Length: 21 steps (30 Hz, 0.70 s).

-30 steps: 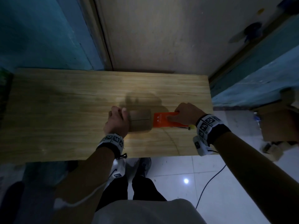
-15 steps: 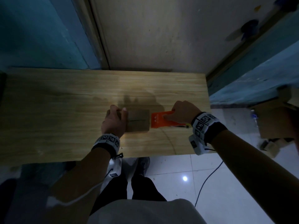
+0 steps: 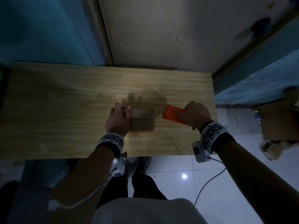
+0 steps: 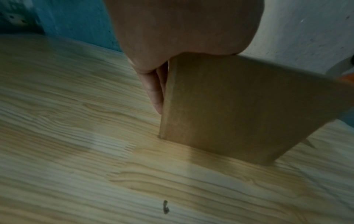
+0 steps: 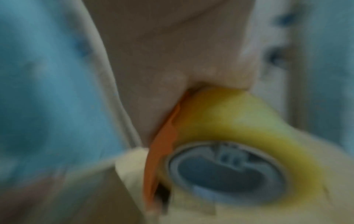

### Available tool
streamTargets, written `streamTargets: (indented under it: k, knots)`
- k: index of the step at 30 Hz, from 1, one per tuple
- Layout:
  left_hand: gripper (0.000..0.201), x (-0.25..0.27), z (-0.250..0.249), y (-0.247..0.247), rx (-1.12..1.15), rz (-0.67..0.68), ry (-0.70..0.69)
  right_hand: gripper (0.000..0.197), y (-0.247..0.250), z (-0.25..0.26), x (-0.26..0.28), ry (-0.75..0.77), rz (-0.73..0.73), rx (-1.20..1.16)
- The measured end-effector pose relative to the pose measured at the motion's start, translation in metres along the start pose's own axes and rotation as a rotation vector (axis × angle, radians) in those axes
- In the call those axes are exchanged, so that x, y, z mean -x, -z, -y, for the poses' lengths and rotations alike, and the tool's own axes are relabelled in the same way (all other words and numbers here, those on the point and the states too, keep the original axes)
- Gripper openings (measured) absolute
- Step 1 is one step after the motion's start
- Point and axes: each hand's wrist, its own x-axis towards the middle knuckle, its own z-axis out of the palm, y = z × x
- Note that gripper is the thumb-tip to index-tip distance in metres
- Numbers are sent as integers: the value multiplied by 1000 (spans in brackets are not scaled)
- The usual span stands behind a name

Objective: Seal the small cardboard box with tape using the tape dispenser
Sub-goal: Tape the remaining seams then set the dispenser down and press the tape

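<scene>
A small brown cardboard box (image 3: pixel 143 120) stands on the wooden table (image 3: pixel 64 110), its top flaps meeting at a dark seam. My left hand (image 3: pixel 119 121) grips the box's left end, thumb on top, fingers down its far side; in the left wrist view the box (image 4: pixel 239 106) fills the right half. My right hand (image 3: pixel 193 116) grips the orange tape dispenser (image 3: pixel 171 115), held just right of the box with a small gap. The blurred right wrist view shows the dispenser's orange frame (image 5: pixel 161 151) and its yellowish tape roll (image 5: pixel 239 136). No tape strip is visible on the box.
The table's right edge (image 3: pixel 213 118) lies close to my right hand, with white floor tiles beyond. Larger cardboard boxes (image 3: pixel 278 120) stand on the floor at right. A black cable (image 3: pixel 208 183) trails over the tiles. A pale door and blue walls stand behind the table.
The dispenser was against the box's right end; my right hand has drawn it away to the right and tilted it. My left hand keeps its hold on the box.
</scene>
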Motion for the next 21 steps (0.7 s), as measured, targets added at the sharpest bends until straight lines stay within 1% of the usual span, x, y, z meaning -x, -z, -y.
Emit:
streamTargets:
  k: [4, 7, 9, 12, 14, 18, 21]
  knots:
    - [33, 1, 1, -1, 22, 0, -16, 57, -10, 7, 6, -7, -141, -409]
    - [33, 1, 4, -2, 41, -37, -70, 54, -36, 27, 8, 4, -186, -710]
    - [34, 1, 4, -2, 41, -57, -76, 49, -52, 42, 9, -8, -217, -782]
    - [35, 1, 4, -1, 39, -51, -57, 34, -70, 60, 10, 13, -314, -742]
    - [36, 1, 4, -1, 40, -48, -55, 34, -79, 64, 10, 51, -345, -629]
    - [37, 0, 4, -2, 35, -64, -63, 39, -96, 50, 7, 47, -298, -258]
    - [36, 0, 4, -2, 40, -68, -64, 42, -106, 32, 6, 41, -258, -106]
